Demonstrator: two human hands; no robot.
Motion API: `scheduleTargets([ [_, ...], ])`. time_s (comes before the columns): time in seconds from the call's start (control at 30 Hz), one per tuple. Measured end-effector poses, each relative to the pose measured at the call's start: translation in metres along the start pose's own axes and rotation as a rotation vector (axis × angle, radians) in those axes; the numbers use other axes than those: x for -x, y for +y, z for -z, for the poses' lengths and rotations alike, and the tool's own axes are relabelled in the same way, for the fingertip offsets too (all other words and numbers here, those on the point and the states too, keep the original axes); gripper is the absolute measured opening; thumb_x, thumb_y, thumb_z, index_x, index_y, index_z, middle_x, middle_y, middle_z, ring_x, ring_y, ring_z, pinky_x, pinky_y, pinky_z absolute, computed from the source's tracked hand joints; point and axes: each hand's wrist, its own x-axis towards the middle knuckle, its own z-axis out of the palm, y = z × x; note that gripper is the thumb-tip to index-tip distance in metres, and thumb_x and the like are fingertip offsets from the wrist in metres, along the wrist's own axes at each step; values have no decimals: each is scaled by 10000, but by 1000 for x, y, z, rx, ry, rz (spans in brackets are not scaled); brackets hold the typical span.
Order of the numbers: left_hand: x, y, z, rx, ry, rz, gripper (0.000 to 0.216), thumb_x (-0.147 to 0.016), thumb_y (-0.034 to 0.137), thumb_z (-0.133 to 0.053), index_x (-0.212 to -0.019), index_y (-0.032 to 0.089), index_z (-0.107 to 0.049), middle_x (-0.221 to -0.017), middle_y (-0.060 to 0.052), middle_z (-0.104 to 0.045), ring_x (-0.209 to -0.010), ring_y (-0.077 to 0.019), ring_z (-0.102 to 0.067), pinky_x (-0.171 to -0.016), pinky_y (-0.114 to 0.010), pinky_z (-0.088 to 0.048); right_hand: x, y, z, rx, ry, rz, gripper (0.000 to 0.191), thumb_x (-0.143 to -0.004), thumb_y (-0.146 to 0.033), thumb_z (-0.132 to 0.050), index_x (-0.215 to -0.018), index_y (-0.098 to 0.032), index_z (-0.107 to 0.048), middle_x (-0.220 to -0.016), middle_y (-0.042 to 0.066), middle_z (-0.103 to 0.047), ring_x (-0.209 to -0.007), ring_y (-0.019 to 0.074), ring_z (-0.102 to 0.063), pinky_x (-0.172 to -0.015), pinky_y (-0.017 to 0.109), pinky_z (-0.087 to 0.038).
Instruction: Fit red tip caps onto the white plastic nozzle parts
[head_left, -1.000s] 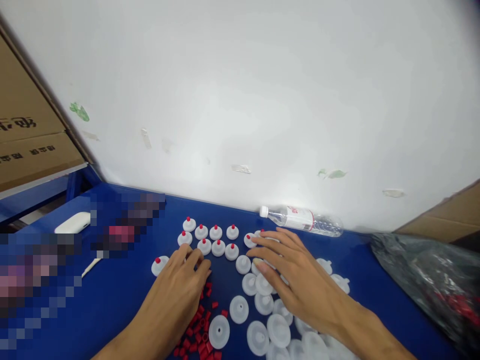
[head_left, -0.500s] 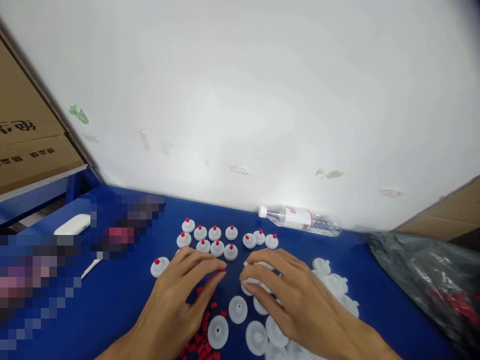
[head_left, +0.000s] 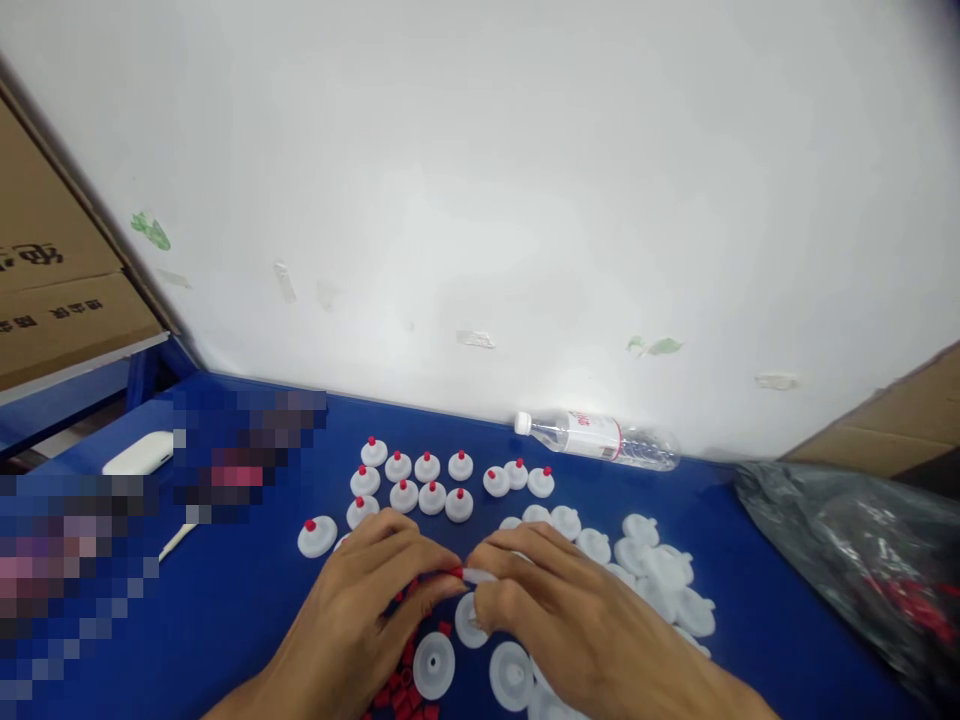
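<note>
My left hand (head_left: pixel 352 605) pinches a small red cap (head_left: pixel 456 572) between thumb and fingertips. Opposite it, my right hand (head_left: pixel 559 610) grips a white plastic lid (head_left: pixel 478 576), mostly hidden by the fingers. The lid's pale spout end meets the red cap; how far it sits inside I cannot tell. Under the hands are loose red caps (head_left: pixel 405 690) and white discs with a central hole, one disc (head_left: pixel 434 664) showing plainly. More white lids without caps (head_left: pixel 661 570) lie heaped right of my right hand. Beyond the hands stand several white lids with red tips (head_left: pixel 432 497).
A clear plastic bottle (head_left: pixel 592 437) lies along the white wall. On the right is a dark plastic bag (head_left: pixel 840 540) with red pieces showing. A white device (head_left: pixel 139 453) and a thin stick (head_left: pixel 176 540) lie at left, near a cardboard box (head_left: pixel 60 270).
Both hands have come together. The right hand has moved left from the white lids with one in its grip, and its end now touches the red cap in the left fingers.
</note>
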Motion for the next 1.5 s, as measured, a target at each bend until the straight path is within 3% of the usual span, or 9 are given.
scheduleTargets([
  [0.17,6,-5,-8,-216,-52,-88,262,-1140,296,-424,-977,232,-620,-813,23,-676,-802,-177,-552,-730,-346,-399,-2,-9,-6,214,-57,52,202,-890,-34,-564,-908,-234,-557,-976,43,-704,-912,207,-684,-822,339,-588],
  [0.47,8,4,-5,-128,-10,-78,241,-1118,198,-427,-947,230,-593,-736,39,-616,-713,-144,-537,-653,-298,-421,-7,-14,-7,250,70,79,290,-893,32,-478,-795,-239,-501,-933,34,-711,-889,162,-684,-867,299,-578],
  [0.63,-4,1,9,-216,33,-122,149,-1109,221,-503,-1110,238,-652,-932,25,-748,-895,-152,-639,-845,-298,-507,-5,1,-4,41,60,-80,97,-1106,-239,-523,-1116,-210,-615,-1253,58,-745,-1168,185,-700,-1033,353,-586],
  [0.73,-7,-10,13,-300,19,-114,191,-1107,202,-502,-1189,242,-670,-1030,25,-768,-931,-150,-653,-899,-315,-503,-1,16,3,58,-25,-251,293,-1113,-434,-495,-1309,-229,-570,-1472,109,-652,-1393,285,-602,-1103,534,-569],
  [0.83,-4,-21,11,-356,-43,-93,269,-1096,147,-466,-1224,248,-679,-1058,10,-756,-964,-177,-635,-886,-336,-504,3,30,6,48,-117,-356,349,-1135,-422,-430,-1418,-237,-516,-1493,102,-647,-1504,321,-502,-1155,627,-515],
  [1.0,6,-32,0,-442,-135,-90,470,-964,-30,-439,-1261,249,-672,-1060,-19,-725,-965,-226,-584,-851,-371,-509,10,40,-4,-23,-249,-410,467,-1156,-428,-338,-1564,-208,-399,-1482,105,-665,-1584,275,-386,-1278,657,-344],
  [1.17,4,-27,1,-485,-123,-87,405,-1022,65,-499,-1393,202,-588,-1156,-62,-692,-1054,-250,-553,-903,-396,-520,9,40,-2,-42,-267,-404,478,-1163,-377,-320,-1614,-221,-348,-1440,88,-698,-1610,218,-332,-1329,637,-231],
  [1.33,-3,-22,16,-452,-172,-53,202,-1046,119,-507,-1029,219,-683,-988,-42,-667,-946,-242,-545,-837,-390,-500,6,39,12,-73,-240,-440,312,-1152,-368,-371,-1267,-296,-653,-1232,-18,-773,-1426,227,-560,-1317,605,-254],
  [1.5,0,-28,18,-531,-403,6,235,-995,122,-553,-889,229,-733,-939,-56,-712,-913,-283,-588,-808,-448,-491,10,37,11,-129,-400,-442,414,-1138,-526,-390,-1187,-322,-747,-1225,-32,-793,-1488,280,-508,-1317,647,-186],
])
